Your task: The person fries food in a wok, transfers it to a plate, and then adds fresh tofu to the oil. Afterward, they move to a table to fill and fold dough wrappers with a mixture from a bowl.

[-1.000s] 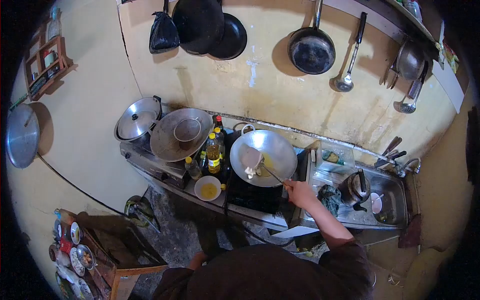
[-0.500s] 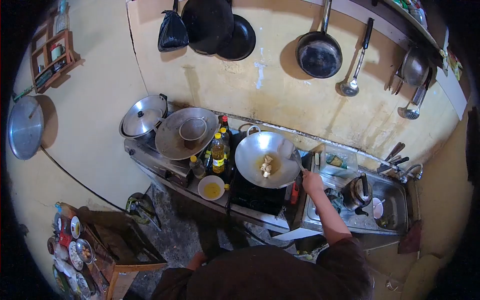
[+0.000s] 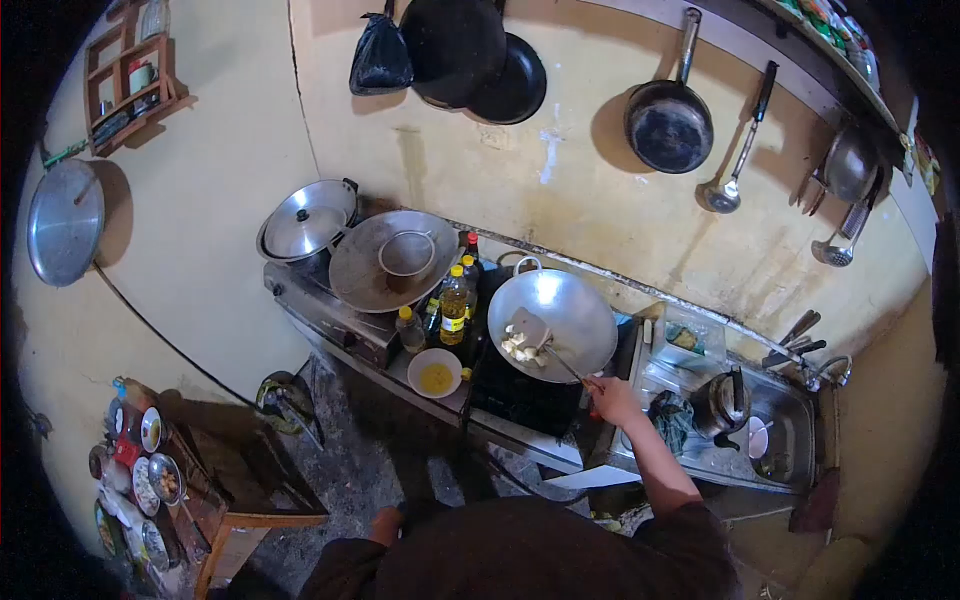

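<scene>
My right hand (image 3: 613, 399) is closed around the handle of a metal spatula (image 3: 566, 367). The spatula's wide blade lies inside a silver wok (image 3: 585, 305), touching several whitish food pieces (image 3: 521, 349) at the lower left of its bowl. The pieces are too small to name. Beneath the wok is a black stove (image 3: 522, 396). My left hand (image 3: 386, 524) hangs low beside my body, away from the counter, and its fingers do not show clearly.
Left of the wok stand oil bottles (image 3: 454, 305) and a white bowl (image 3: 421, 366) with yellow liquid. Farther left, a larger wok (image 3: 350, 270) holds a strainer (image 3: 405, 254). A kettle (image 3: 721, 403) stands by the sink (image 3: 797, 440) at right. Pans (image 3: 669, 126) hang above.
The spatula has swung from the wok's right side to the food at its left. The food pieces are more spread out. My view has shifted slightly.
</scene>
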Demonstrator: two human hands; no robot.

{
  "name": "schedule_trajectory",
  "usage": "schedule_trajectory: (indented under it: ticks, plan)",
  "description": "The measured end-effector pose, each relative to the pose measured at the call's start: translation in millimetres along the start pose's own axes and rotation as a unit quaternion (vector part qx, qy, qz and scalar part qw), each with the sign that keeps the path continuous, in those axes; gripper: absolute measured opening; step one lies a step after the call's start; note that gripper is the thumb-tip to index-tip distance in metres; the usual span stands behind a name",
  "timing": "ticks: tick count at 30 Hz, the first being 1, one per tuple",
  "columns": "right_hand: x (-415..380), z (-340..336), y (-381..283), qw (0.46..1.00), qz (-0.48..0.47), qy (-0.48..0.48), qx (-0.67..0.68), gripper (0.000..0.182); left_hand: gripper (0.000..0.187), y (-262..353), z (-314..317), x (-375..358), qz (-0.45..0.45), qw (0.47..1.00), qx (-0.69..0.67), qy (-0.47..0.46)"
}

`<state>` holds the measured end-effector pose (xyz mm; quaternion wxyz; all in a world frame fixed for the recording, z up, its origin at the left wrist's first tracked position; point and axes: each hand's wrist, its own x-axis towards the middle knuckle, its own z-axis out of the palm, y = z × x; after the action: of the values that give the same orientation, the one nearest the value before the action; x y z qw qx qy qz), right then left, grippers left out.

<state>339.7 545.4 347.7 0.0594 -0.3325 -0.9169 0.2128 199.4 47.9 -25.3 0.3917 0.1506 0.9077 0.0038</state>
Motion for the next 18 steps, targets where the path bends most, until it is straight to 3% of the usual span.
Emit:
schedule_trajectory:
  ticks: [3,8,9,11,12,13,16,17,18]
  plan:
    - [-28,-7,-31,0.999,0.021,0.021,-0.025,0.025,0.036,-23,-15,-10,-0.037,0.999,0.003,-0.023]
    - [-60,18,-59,0.992,0.029,0.116,-0.033,0.027,0.024,-41,-30,-45,-0.110,0.971,-0.169,0.129]
    - [-63,21,-66,0.993,0.019,0.110,-0.035,0.027,0.024,-71,-1,-22,-0.119,0.969,-0.176,0.128]
    - [-70,32,-84,0.984,0.084,0.140,-0.066,0.029,0.022,-110,10,17,0.031,0.956,-0.090,0.278]
    - [-69,39,-89,0.982,0.101,0.138,-0.078,0.030,0.022,-117,-1,14,0.018,0.955,-0.093,0.281]
    - [-70,43,-94,0.983,0.109,0.135,-0.063,0.026,0.018,-123,-37,11,-0.059,0.933,-0.163,0.315]
    - [-68,74,-89,0.972,0.072,0.220,0.023,0.027,0.014,-123,-174,-68,-0.055,0.794,-0.372,0.478]
    - [-63,84,-88,0.965,0.061,0.246,0.065,0.026,0.016,-143,-200,-70,-0.039,0.757,-0.361,0.544]
    - [-59,85,-95,0.962,0.127,0.215,0.114,0.024,0.014,-153,-243,-102,-0.029,0.737,-0.351,0.577]
